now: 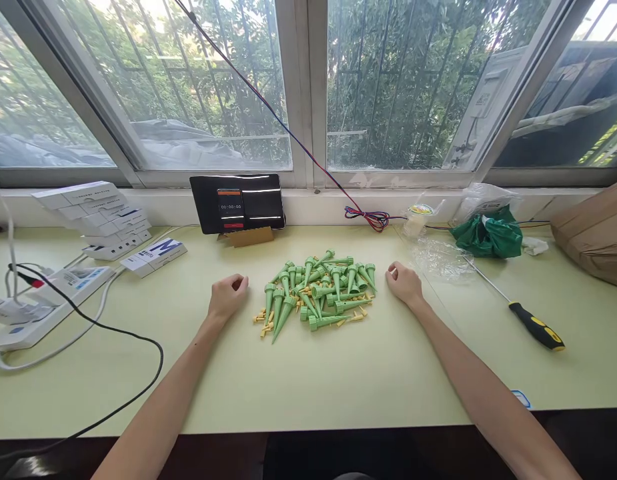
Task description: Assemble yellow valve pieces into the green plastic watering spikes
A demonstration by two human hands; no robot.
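Observation:
A pile of green plastic plant-watering spikes [284, 319] lies in the middle of the table, several pointing in different directions. Small yellow plastic pieces [357, 317] are scattered among them and along the pile's edges. To the left of the pile, my left hand [228, 295] rests on the table with its fingers curled in a loose fist. My right hand [404, 283] lies to the right of the pile, its fingers likewise curled in. Neither hand touches the spikes, and nothing shows in either one.
A tablet [261, 203] showing a timer leans on a cardboard stand [245, 237] behind the pile. White boxes [103, 217], a power strip [53, 310] and a black cable [133, 335] are at left. At right are a screwdriver [535, 325], a green bag [488, 235] and clear plastic wrap [441, 260].

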